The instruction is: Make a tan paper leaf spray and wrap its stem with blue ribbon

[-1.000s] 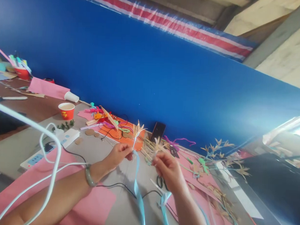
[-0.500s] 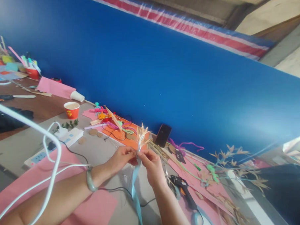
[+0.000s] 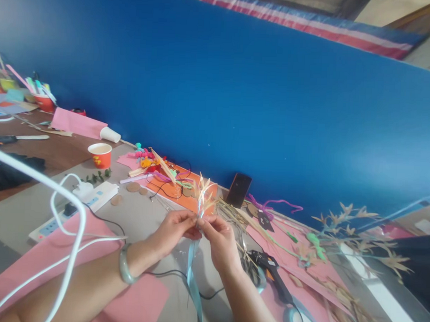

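In the middle of the head view, my left hand and my right hand meet, fingertips pinched together. Between them stands a dried flower with pale, pointed petals, its stem base wrapped in light blue tape. Both hands grip it at that wrapped base. From beneath the fingers a light blue ribbon-like tape hangs down past the table's front. A thin stem or wire runs down beside the tape. The fingers hide the exact spot where tape and stem meet. A jade-coloured bangle circles my left wrist.
A black hot glue gun and scissors lie right of my right hand. Left are a power strip, white cable and paper cup. A phone leans at the blue partition. Finished-looking dried sprays stand right.
The camera view has shifted slightly, so the right-hand items sit farther right. Both hands keep their pinch on the dried flower, and the hanging tape has swung slightly left.
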`<act>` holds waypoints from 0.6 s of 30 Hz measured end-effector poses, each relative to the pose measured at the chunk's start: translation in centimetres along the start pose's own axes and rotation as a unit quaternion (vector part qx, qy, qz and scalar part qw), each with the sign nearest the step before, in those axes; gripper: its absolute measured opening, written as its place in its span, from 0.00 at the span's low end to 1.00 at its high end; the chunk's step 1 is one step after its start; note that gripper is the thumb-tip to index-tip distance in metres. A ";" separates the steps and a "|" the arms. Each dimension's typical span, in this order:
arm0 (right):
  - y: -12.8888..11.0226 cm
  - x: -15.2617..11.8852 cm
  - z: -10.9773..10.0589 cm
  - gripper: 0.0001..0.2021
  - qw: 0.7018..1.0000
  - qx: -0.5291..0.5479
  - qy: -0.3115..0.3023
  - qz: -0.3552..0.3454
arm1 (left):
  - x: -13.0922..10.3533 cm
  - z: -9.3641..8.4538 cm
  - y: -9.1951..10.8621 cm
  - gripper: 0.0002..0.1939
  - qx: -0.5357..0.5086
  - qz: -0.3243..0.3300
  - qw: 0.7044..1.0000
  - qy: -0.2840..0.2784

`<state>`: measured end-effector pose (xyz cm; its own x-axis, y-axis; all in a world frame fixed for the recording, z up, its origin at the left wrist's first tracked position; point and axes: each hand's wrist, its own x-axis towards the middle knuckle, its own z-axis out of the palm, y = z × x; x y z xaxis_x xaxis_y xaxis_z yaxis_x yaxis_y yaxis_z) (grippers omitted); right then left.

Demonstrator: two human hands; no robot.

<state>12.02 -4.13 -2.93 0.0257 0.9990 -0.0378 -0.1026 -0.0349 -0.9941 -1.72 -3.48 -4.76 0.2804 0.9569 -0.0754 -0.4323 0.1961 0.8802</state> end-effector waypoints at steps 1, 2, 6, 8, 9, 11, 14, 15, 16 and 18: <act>-0.1 0.0 0.0 0.10 1.000 -0.002 -0.002 0.002 | 0.0 0.1 0.0 0.15 -0.002 -0.004 1.000 0.000; -0.1 0.1 -0.1 0.10 1.000 -0.004 -0.004 0.004 | -0.1 0.1 0.1 0.15 -0.004 -0.006 1.000 0.000; -0.2 0.3 -0.3 0.10 1.000 -0.004 -0.012 0.016 | -0.2 0.2 0.2 0.14 -0.008 -0.005 1.000 0.001; -0.3 0.4 -0.5 0.11 1.000 -0.004 -0.018 0.024 | -0.3 0.2 0.3 0.13 -0.003 -0.001 1.000 0.004; -0.3 0.5 -0.6 0.11 0.999 -0.005 -0.022 0.028 | -0.3 0.2 0.4 0.14 0.001 0.002 1.000 0.005; -0.4 0.6 -0.8 0.12 0.999 0.000 -0.035 0.034 | -0.3 0.2 0.5 0.14 0.014 0.012 1.000 0.005; -0.5 0.8 -1.0 0.15 0.998 0.017 -0.052 0.036 | -0.4 0.3 0.7 0.15 0.037 0.027 0.999 0.003; -0.5 0.9 -1.1 0.16 0.998 0.022 -0.056 0.032 | -0.4 0.3 0.7 0.15 0.042 0.028 0.999 0.003; -0.5 1.0 -1.2 0.17 0.998 0.024 -0.060 0.029 | -0.4 0.3 0.7 0.15 0.045 0.026 0.999 0.003; -0.6 1.1 -1.3 0.18 0.997 0.013 -0.066 0.030 | -0.3 0.2 0.6 0.15 0.053 0.025 0.998 0.002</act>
<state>13.39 -3.08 -2.52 -0.1123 0.9903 -0.0823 -0.1254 -0.0963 -0.9874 -1.88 -3.74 -4.11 0.2566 0.9660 -0.0314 -0.3532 0.1240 0.9273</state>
